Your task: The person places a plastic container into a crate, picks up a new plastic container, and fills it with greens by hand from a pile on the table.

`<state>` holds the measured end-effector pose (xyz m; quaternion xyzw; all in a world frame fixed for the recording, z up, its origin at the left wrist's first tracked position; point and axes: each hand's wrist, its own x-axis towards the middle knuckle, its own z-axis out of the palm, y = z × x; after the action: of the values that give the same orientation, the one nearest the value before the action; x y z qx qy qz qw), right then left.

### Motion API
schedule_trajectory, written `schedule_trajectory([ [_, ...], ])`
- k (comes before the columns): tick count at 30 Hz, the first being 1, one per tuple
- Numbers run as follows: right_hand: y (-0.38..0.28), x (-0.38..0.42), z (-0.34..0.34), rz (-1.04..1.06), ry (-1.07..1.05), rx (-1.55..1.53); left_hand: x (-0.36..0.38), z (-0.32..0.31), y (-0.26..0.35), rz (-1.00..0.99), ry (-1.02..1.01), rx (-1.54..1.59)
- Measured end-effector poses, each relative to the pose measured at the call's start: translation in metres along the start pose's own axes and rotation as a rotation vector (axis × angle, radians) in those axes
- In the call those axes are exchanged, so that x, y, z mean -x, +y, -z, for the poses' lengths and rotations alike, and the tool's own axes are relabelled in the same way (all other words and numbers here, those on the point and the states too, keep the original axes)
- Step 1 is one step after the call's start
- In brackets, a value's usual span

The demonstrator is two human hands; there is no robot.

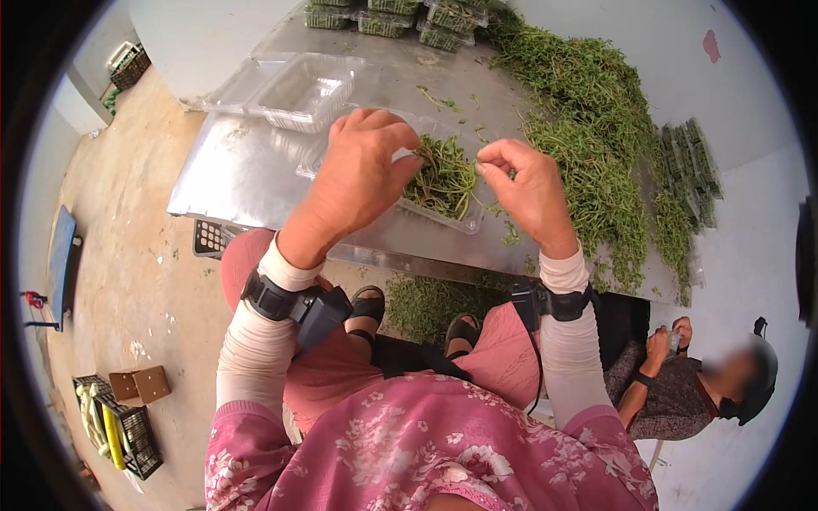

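A clear plastic container point(467, 223) lies on the metal table in front of me, with leafy green stems point(443, 179) heaped inside. Over its left side is my left hand point(362, 170), fingers curled and thumb beside the stems; whatever they grip is hidden. At the container's right edge my right hand point(530, 189) makes a pinch with thumb and forefinger. Anything between those fingertips is too small to name. The container's lid lies partly behind my left hand. Another clear container point(307, 92), with its lid folded out, sits at the far left of the table.
A large pile of loose greens point(588, 128) covers the right of the metal table point(230, 170). Filled clear boxes point(383, 21) are stacked at the back, more point(690, 166) at the right. A co-worker point(673, 383) sits at the lower right. Crates point(141, 439) stand on the floor.
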<state>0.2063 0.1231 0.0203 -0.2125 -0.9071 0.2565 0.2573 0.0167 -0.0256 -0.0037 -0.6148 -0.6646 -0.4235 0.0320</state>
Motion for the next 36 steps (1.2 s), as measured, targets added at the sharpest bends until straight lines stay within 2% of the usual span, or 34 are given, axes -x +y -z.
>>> schedule_trajectory([
  [1, 0.0, 0.0, 0.0, 0.043, -0.018, 0.024, 0.0, 0.001, -0.001, 0.022, -0.004, 0.012],
  [4, -0.004, 0.001, 0.0, -0.018, -0.135, 0.043, 0.0, -0.003, -0.004, 0.039, -0.034, -0.002],
  [7, -0.003, 0.004, -0.005, 0.085, -0.136, 0.157, 0.003, -0.003, -0.002, 0.044, -0.107, -0.076],
  [13, -0.007, 0.008, -0.01, 0.077, -0.12, 0.303, 0.005, -0.006, 0.005, 0.05, -0.17, -0.188],
  [22, -0.003, 0.009, -0.023, 0.172, -0.035, 0.36, 0.009, -0.016, 0.008, 0.085, -0.268, -0.25],
  [26, -0.001, 0.006, -0.027, 0.138, -0.09, 0.39, 0.006, -0.018, 0.008, 0.108, -0.291, -0.241],
  [36, -0.01, 0.006, -0.018, 0.138, -0.023, 0.307, 0.002, -0.012, -0.004, 0.118, -0.183, -0.034],
])
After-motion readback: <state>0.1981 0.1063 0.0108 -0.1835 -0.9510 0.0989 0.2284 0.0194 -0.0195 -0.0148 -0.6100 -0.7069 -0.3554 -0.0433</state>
